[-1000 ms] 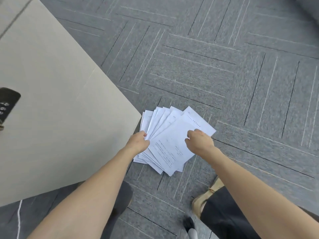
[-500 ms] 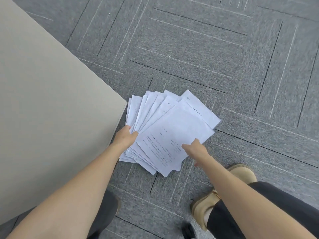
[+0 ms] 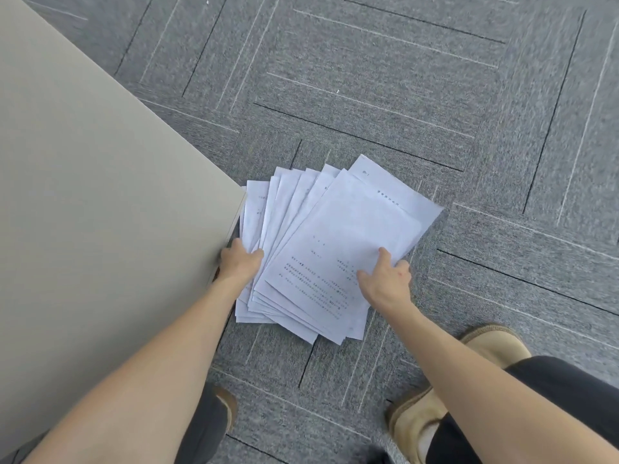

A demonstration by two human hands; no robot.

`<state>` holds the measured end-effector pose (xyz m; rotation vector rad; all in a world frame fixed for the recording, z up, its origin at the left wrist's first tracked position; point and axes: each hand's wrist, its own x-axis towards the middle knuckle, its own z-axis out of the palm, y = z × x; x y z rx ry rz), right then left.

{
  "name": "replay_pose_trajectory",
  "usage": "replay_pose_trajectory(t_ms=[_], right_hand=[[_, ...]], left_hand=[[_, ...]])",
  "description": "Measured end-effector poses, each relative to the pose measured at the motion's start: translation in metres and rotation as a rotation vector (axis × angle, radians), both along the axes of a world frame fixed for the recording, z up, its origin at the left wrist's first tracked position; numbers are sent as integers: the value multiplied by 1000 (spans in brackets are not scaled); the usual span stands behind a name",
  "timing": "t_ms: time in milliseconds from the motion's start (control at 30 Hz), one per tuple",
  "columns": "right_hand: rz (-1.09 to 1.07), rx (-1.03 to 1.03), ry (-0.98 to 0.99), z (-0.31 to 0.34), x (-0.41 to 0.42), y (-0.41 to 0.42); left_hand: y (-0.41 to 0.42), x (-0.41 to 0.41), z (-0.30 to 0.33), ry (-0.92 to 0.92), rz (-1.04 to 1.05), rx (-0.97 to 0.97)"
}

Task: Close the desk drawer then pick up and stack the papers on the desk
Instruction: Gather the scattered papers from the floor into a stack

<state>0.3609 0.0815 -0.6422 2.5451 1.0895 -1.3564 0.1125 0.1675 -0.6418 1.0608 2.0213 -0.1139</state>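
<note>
Several white printed papers (image 3: pixel 338 236) lie fanned out on the grey carpet, just right of the beige desk corner (image 3: pixel 234 202). My left hand (image 3: pixel 239 262) rests on the left edge of the fan, fingers curled onto the sheets. My right hand (image 3: pixel 385 279) presses on the lower right part of the top sheet, fingers spread. Whether either hand grips a sheet or only touches it is unclear. No drawer is in view.
The beige desk top (image 3: pixel 100 212) fills the left side. Grey patterned carpet (image 3: pixel 402 95) stretches beyond the papers. My tan shoes (image 3: pixel 489 343) and dark trousers (image 3: pixel 549 396) are at the bottom right, another shoe (image 3: pixel 227 406) at the bottom middle.
The view has tilted down and closer to the papers. My right hand slid from the top sheet's upper edge to its lower right. My left hand stayed on the fan's left edge.
</note>
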Motion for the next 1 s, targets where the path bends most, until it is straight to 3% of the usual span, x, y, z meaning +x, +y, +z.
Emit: replay_pose_trajectory(t_ms=[133,233,333,533,667,1000], right_hand=[[21,101,-4,-5,-2,12],[-200,196,44,-7,1,22],[-379,156,12,-11,10,28],[-186,119,69,-17,12,31],[-224,160,65,-17,15,31],[-197,120,68,-14,9,30]], left_hand=[[2,4,-2,-95,41,25],[4,5,-6,-143,53,55],[4,5,-9,-142,6,87],[6,11,-10,-132,-213,58],[6,13,-7,-145,-253,22],[-3,26,-3,-277,-27,-102]])
